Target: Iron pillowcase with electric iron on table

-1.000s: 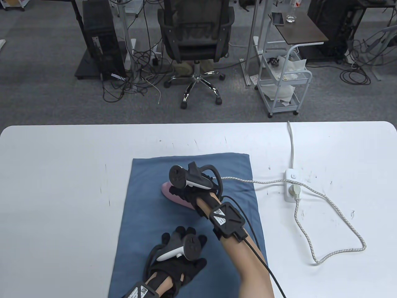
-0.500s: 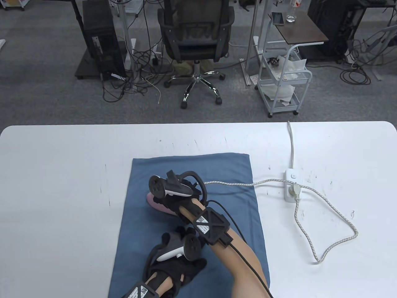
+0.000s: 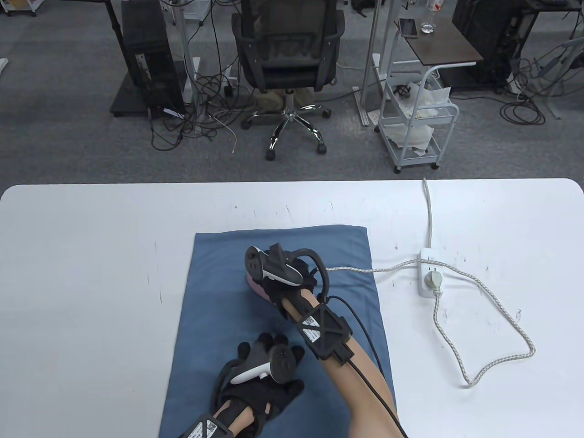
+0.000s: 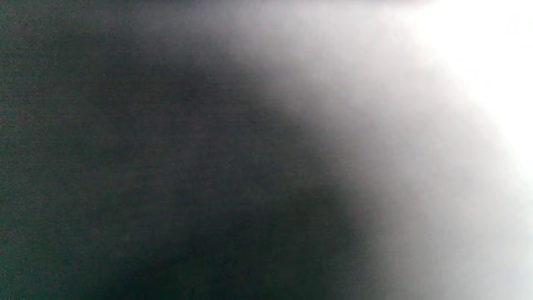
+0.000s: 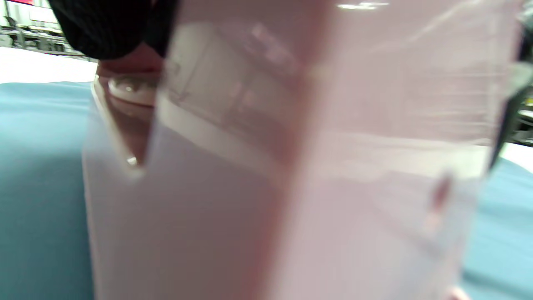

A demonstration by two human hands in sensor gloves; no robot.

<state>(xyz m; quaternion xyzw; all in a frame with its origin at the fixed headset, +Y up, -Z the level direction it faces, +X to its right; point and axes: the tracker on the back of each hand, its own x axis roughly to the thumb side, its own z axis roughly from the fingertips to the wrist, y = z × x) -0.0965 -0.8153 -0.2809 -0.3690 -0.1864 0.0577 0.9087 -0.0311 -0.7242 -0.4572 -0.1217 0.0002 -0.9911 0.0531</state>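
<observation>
Two hands are at work here: my right hand point(image 3: 278, 280) grips the handle of the pink iron point(image 3: 256, 286), which sits on the upper middle of the blue pillowcase point(image 3: 214, 292); my left hand point(image 3: 262, 372) lies flat with fingers spread on the near part of the cloth, pinning it to the white counter point(image 3: 91, 255). I judge this to be the middle of the pressing itself, the iron down on the fabric with much of the cloth on every side yet to be covered. The next move calls for a steady glide over the parts not yet pressed, my left hand keeping the cloth taut and well apart from the iron. The braided cord point(image 3: 479, 292) trails right to the power strip point(image 3: 429, 273) and needs slack.

My tracker and glove hide most of the iron in the table view, so its soleplate contact is a guess. The right wrist view shows only blurred pink casing point(image 5: 291, 166) and teal cloth beside it. The left wrist view is a dark blur, nothing legible.
</observation>
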